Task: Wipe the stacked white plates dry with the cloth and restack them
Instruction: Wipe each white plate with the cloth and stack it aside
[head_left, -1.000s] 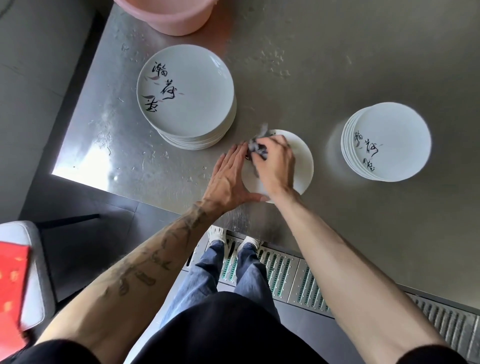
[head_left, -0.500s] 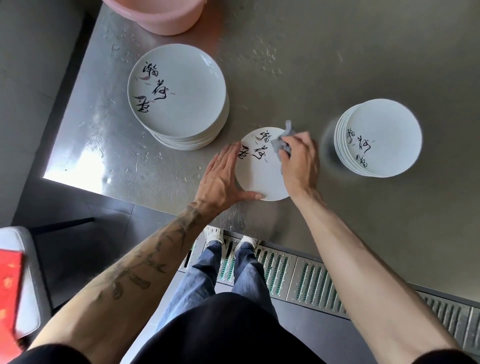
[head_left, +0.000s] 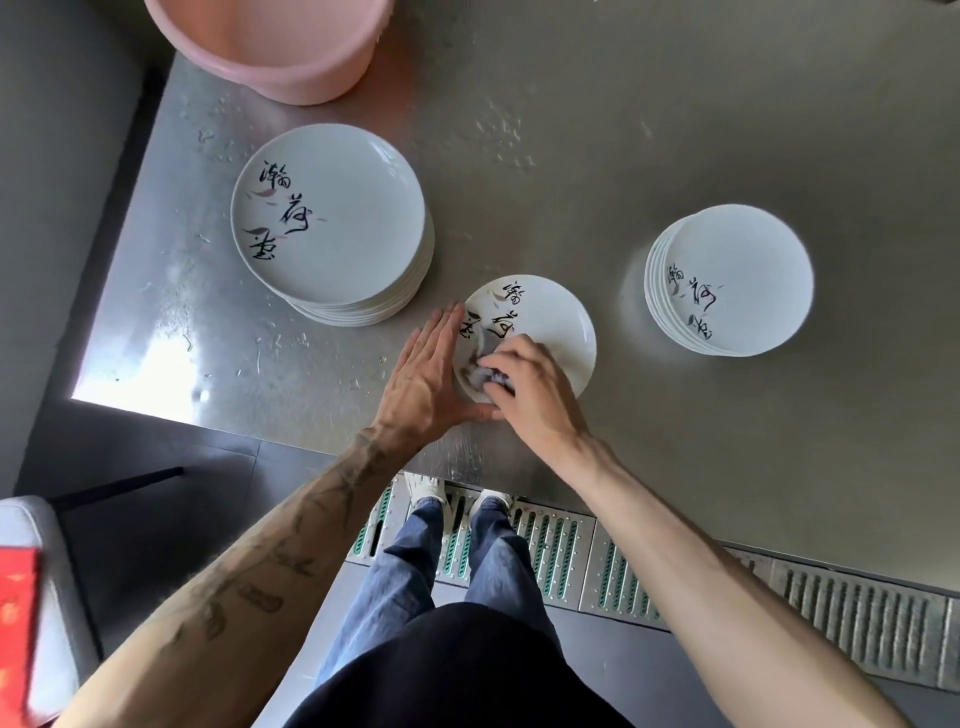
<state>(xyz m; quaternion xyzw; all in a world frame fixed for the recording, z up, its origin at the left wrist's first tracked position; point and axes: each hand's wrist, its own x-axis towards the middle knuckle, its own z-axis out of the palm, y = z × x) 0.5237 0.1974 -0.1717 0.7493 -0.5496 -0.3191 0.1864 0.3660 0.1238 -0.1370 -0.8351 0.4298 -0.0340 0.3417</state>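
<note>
Head view: the single white plate (head_left: 561, 317) lies face up on the wet steel table (head_left: 649, 130), close to the near edge, between the taller stack of plates (head_left: 332, 218) on the left and the smaller stack (head_left: 737, 280) on the right. The right hand (head_left: 530, 392) is curled round a bunched grey cloth (head_left: 496, 375) and presses it onto the plate's near-left part. The left hand (head_left: 423, 376) lies flat with straight fingers against the plate's left rim, thumb along the near rim, and grips nothing.

The plate is round, so it has no long axis (only its brushed characters give a direction, running from the far side toward the near left). The smaller stack lies to the right of the plate, well apart, and the right hand is the nearer. If that is the dried stack, restacking probably means a carry rightward.
</note>
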